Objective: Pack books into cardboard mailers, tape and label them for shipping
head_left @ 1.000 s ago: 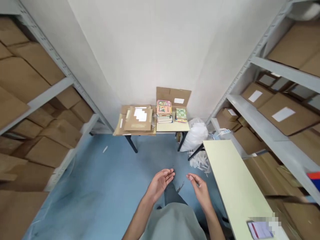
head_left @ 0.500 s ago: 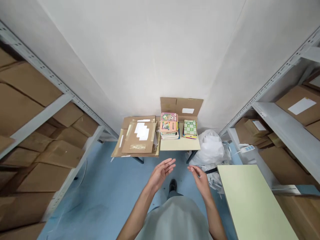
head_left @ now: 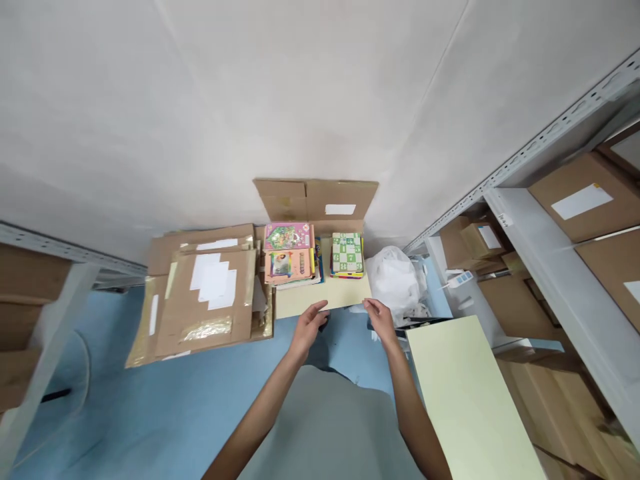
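Note:
My left hand and my right hand reach forward side by side, fingers loosely apart, holding nothing. Both hover just at the near edge of a small pale table against the wall. On that table lie a stack of colourful books with a pink cover on top and a smaller stack with a green-and-white checked cover. A flattened cardboard box leans on the wall behind them.
Flattened cartons with white labels are piled left of the books. A white plastic bag sits on the right. A long pale table runs along my right. Metal shelves with cardboard boxes line both sides. The floor is blue.
I have walked up to the small table; it now lies directly under my hands. Both hands have stayed open and reached forward to its near edge.

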